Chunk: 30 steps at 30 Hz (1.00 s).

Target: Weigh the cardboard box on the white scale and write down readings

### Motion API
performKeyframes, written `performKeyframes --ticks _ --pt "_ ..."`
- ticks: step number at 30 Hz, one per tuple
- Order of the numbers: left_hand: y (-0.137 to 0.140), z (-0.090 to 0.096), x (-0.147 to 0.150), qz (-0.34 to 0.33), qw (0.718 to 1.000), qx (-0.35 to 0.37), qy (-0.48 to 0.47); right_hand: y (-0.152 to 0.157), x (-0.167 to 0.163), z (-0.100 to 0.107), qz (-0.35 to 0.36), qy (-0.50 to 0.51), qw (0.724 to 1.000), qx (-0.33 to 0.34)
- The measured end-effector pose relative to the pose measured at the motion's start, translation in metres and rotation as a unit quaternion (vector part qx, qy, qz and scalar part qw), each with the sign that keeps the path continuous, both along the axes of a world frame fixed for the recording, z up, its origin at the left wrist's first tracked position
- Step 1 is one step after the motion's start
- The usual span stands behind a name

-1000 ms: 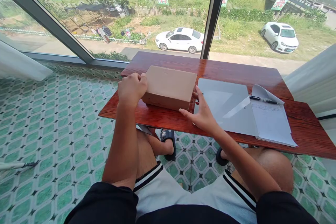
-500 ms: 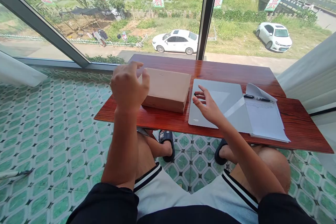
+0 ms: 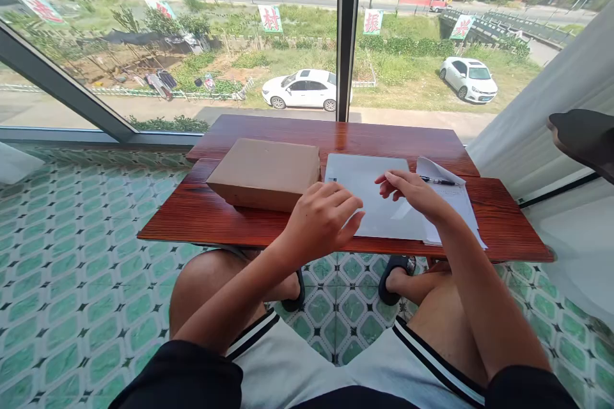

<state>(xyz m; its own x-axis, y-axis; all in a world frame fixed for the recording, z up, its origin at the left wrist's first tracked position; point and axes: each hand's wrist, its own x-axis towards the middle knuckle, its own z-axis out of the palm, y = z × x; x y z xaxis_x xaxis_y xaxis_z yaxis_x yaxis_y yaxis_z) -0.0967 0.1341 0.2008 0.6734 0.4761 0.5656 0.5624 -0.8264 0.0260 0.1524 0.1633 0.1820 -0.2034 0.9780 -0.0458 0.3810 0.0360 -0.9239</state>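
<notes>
My left hand (image 3: 327, 216) hovers over the table's front edge, between the cardboard box and the laptop. Its fingers are loosely bent and apart, with nothing in them. My right hand (image 3: 411, 192) is above the right part of the closed silver laptop (image 3: 352, 169). Its fingers stretch left, slightly curled, and hold nothing I can see. A closed brown cardboard box (image 3: 268, 166) sits to the laptop's left, its front right corner partly behind my left hand. A small black item (image 3: 332, 179) shows at the laptop's left side, too small to name.
Right of the laptop lie paper sheets (image 3: 458, 204) with a curled top page and a pen (image 3: 439, 181) on them. The reddish wooden table (image 3: 182, 217) stands before a large window. A dark object (image 3: 582, 140) juts in at the right, near the white curtain (image 3: 537, 102).
My left hand has come down and right, from beside the box to its front right corner. My right hand has shifted right across the laptop. The view has turned slightly.
</notes>
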Motion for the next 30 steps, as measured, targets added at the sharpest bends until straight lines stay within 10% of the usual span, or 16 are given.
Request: performKeyframes --ticks 7,12,21,30 --pt "-0.016 -0.034 0.031 -0.079 0.993 0.003 0.083 0.004 0.068 -0.030 -0.132 -0.042 0.984 0.112" --pt "-0.027 -0.059 0.049 -0.135 0.984 -0.003 0.113 0.009 0.120 -0.054 -0.258 -0.291 0.901 0.193" --pt "-0.028 -0.072 0.086 -0.223 0.964 0.013 0.142 0.005 0.167 -0.078 -0.239 -0.451 0.853 0.110" --pt "-0.025 -0.075 0.184 -0.306 0.928 0.109 0.181 0.003 0.185 -0.092 -0.246 -0.449 0.852 0.109"
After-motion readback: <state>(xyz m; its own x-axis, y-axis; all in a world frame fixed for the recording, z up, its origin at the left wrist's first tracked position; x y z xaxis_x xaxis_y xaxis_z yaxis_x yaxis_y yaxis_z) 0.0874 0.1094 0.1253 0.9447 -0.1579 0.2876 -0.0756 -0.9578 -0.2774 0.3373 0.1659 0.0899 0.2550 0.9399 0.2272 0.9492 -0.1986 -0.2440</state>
